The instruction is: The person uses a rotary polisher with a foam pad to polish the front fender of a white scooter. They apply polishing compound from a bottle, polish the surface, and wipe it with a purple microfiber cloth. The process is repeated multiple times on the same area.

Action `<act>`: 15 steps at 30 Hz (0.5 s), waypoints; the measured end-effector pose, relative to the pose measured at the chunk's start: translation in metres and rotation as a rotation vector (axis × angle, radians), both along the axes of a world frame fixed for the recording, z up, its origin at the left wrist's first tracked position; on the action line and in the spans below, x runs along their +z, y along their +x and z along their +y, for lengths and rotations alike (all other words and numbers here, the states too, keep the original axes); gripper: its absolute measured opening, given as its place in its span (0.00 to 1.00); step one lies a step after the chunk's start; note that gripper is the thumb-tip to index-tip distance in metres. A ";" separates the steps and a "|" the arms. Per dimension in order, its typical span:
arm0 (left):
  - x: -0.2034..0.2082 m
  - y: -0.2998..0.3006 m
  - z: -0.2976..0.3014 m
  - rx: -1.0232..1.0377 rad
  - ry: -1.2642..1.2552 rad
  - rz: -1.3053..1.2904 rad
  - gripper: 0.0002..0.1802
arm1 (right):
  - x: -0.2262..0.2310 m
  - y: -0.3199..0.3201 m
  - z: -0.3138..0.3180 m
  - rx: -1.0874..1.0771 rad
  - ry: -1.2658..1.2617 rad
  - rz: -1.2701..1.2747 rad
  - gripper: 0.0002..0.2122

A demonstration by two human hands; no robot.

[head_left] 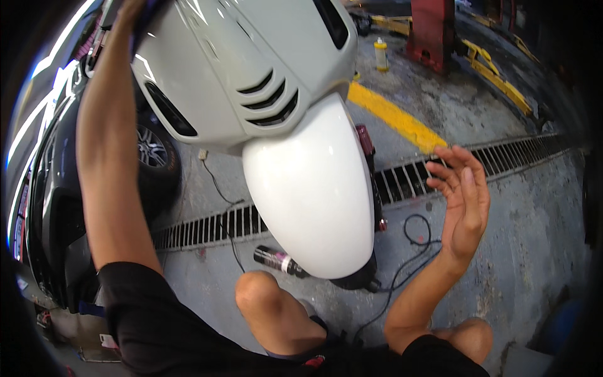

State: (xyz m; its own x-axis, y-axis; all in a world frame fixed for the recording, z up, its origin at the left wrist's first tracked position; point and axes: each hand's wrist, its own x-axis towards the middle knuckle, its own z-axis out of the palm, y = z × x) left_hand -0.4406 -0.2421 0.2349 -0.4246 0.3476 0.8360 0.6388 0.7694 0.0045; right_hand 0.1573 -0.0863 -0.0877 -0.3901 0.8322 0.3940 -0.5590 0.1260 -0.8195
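A white scooter's front end fills the middle, with its body panel [220,69] and rounded front fender [311,201]. My left arm reaches far up along the panel's left side. My left hand [130,11] is cut off by the upper edge, so its fingers do not show. Beside it, against the panel, is something dark blue-purple [146,25], perhaps a cloth; whether I grip it is hidden. My right hand [463,201] hangs in the air to the right of the fender, open and holding nothing, its fingers loosely bent and apart.
A dark bottle [273,257] lies on the floor beside the fender tip. Black cable [402,276] loops at the right. A drain grate [207,229] crosses the floor. A dark car [63,201] stands left; a yellow bottle [380,55] and red lift post [431,31] stand behind.
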 end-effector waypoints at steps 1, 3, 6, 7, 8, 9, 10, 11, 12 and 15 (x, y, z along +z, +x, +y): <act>-0.007 -0.002 -0.009 0.001 -0.009 -0.012 0.32 | -0.001 0.000 0.002 0.037 -0.006 0.014 0.17; -0.022 -0.001 -0.023 0.004 -0.015 -0.039 0.34 | -0.002 -0.001 0.004 0.085 -0.006 0.027 0.17; -0.032 0.002 -0.035 0.019 -0.040 -0.058 0.37 | 0.000 -0.004 0.003 0.106 -0.001 0.011 0.17; -0.039 0.002 -0.034 0.014 -0.038 -0.070 0.38 | 0.001 -0.005 0.002 0.097 -0.007 0.001 0.17; -0.038 0.001 -0.035 0.016 -0.049 -0.068 0.39 | 0.003 -0.005 0.000 0.089 -0.013 -0.008 0.17; -0.042 0.000 -0.035 0.016 -0.051 -0.075 0.40 | 0.004 -0.005 -0.001 0.080 -0.019 -0.017 0.17; -0.044 -0.002 -0.036 0.017 -0.052 -0.082 0.41 | 0.005 -0.004 -0.003 0.087 -0.018 -0.002 0.17; -0.046 -0.002 -0.037 0.010 -0.055 -0.089 0.42 | 0.006 -0.003 -0.004 0.088 -0.012 0.010 0.18; -0.050 -0.003 -0.038 0.009 -0.057 -0.093 0.43 | 0.006 -0.001 -0.005 0.088 -0.007 0.022 0.18; -0.061 0.006 -0.042 -0.021 -0.063 -0.090 0.46 | 0.004 0.002 -0.006 0.102 0.042 0.065 0.18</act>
State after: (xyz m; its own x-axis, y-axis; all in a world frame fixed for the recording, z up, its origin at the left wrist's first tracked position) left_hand -0.4343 -0.2842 0.1738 -0.4891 0.4079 0.7710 0.6538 0.7566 0.0145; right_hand 0.1589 -0.0921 -0.0836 -0.4440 0.7720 0.4547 -0.6223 0.0994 -0.7765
